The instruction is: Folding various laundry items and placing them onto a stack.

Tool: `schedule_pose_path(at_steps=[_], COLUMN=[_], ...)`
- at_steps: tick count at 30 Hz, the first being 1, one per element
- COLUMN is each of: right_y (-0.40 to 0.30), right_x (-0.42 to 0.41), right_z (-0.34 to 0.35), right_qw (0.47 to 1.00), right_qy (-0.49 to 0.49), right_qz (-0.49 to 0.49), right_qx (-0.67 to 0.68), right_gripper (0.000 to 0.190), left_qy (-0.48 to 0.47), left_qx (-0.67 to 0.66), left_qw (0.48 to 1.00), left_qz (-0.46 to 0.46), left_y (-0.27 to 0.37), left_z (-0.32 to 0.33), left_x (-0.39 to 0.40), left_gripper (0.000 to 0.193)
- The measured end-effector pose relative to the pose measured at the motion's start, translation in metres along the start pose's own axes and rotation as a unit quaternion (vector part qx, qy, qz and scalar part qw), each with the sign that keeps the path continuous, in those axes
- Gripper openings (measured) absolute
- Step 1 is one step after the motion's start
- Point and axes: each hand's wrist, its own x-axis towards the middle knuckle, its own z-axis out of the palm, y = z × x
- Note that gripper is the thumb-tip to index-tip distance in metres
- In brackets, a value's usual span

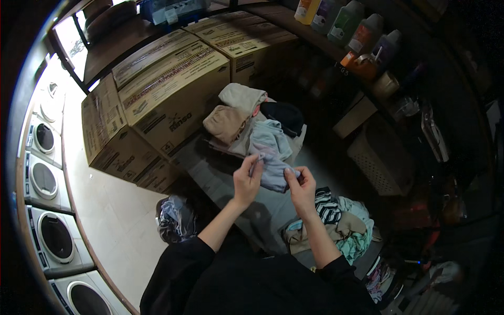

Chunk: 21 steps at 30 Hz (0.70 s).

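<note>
Between my two hands hangs a small pale blue-lilac garment [272, 173]. My left hand [247, 179] pinches its left corner and my right hand [301, 189] grips its right edge. Just beyond it, on the grey tabletop [212, 181], lies a pile of clothing: a folded tan cloth [224, 123], a folded cream cloth [241, 95], a black garment [281, 117] and a light aqua garment [269, 136]. Close to my right forearm sits a loose heap with a striped black-and-white cloth [327, 208], tan fabric [346, 225] and a mint green cloth [356, 241].
Stacked cardboard cartons [173, 94] border the table's far left. A container of crumpled laundry [177, 218] stands lower at left. Front-loading machines [43, 180] line the left wall. Bottles of coloured liquid [346, 27] stand on a shelf at upper right, above a perforated plastic basket [374, 161].
</note>
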Motion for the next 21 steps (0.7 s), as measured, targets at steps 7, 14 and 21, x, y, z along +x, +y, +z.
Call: schedule_pose_path(at_steps=[7, 14, 21], right_y=[0.020, 0.041, 0.044], right_x=[0.088, 0.095, 0.110], right_z=[0.026, 0.028, 0.028], right_qw=[0.951, 0.953, 0.951], right_qy=[0.145, 0.148, 0.137], right_qz=[-0.166, -0.120, -0.115], right_qx=[-0.215, -0.236, -0.251], right_gripper=[0.025, 0.021, 0.017], left_qy=[-0.066, -0.080, -0.240], left_qx=[0.161, 0.199, 0.315], left_qw=[0.984, 0.945, 0.893], left_qz=[0.036, 0.246, 0.212], left_y=[-0.042, -0.027, -0.064], left_z=[0.023, 0.022, 0.039], left_x=[0.097, 0.085, 0.100], left_gripper=[0.017, 0.034, 0.047])
